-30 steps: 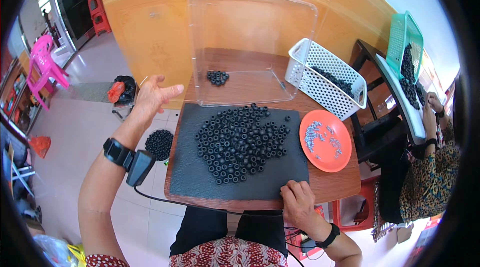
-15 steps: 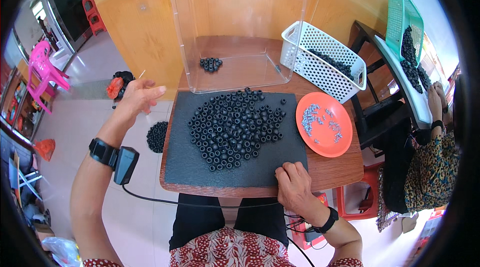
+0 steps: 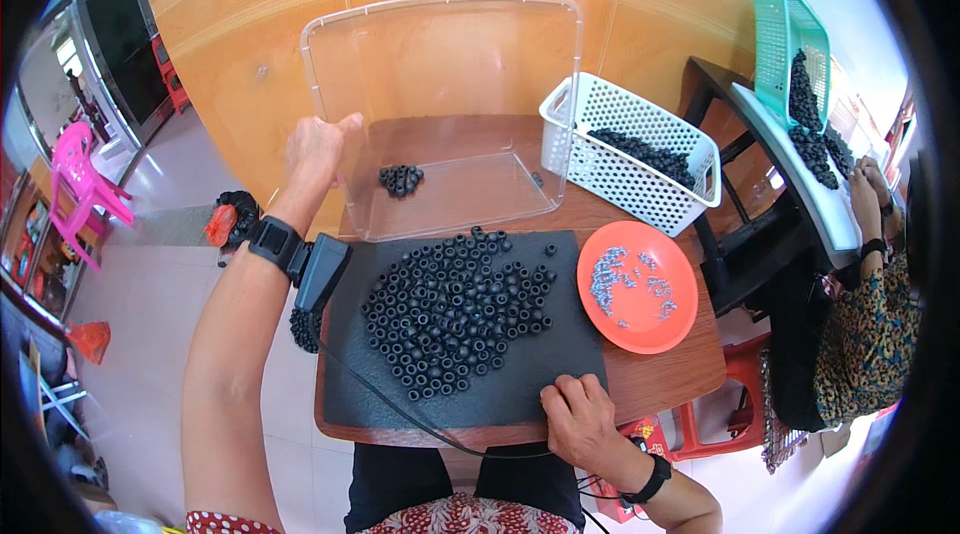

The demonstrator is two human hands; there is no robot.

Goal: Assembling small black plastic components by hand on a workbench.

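My left hand (image 3: 318, 152) is at the left side of a clear plastic box (image 3: 442, 2), closed on its edge with the thumb pointing right; its other fingers are partly hidden. The box stands on its side at the back of the table, its open face toward me, and a small cluster of black beads (image 3: 400, 180) lies inside. In front of it, many round black beads (image 3: 455, 314) with holes are spread over a dark mat (image 3: 520, 389). My right hand (image 3: 578, 419) rests curled at the mat's near right corner; what its fingers hold, if anything, is hidden.
An orange plate (image 3: 655, 332) with small silvery pieces sits on the wooden table (image 3: 660, 374) at right. Behind it stands a white perforated basket (image 3: 625, 179) of black pieces. Far right, another person's hands (image 3: 868, 196) work beside a green basket (image 3: 775, 54). A cable (image 3: 390, 402) hangs from my left wrist.
My left hand has moved right and forward from beside the table to the box's left edge. The whole view has shifted; my right hand stays at the mat's corner.
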